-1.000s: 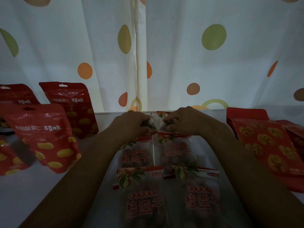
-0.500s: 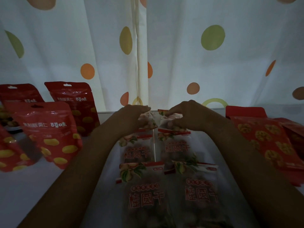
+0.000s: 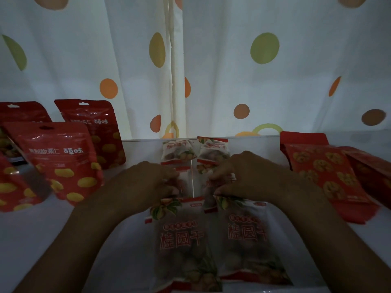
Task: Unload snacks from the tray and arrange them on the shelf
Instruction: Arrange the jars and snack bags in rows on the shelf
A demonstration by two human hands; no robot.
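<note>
Clear crinkly plastic is the worry here: both hands sit on the middle pair of longan packs, left hand (image 3: 148, 182) with fingers curled on the left pack (image 3: 184, 182), right hand (image 3: 243, 176) pinching the right pack (image 3: 220, 182). Two more packs (image 3: 194, 150) stand just beyond the fingers at the back of the shelf (image 3: 264, 142), and two lie just short of them (image 3: 211, 235). Slide the held pair forward carelessly and I'd guess the standing ones tip over, or the slick film slips out of the pinch

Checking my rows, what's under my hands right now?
Under the left hand and right hand lies the middle pair of clear packets; most of each is covered.
</note>
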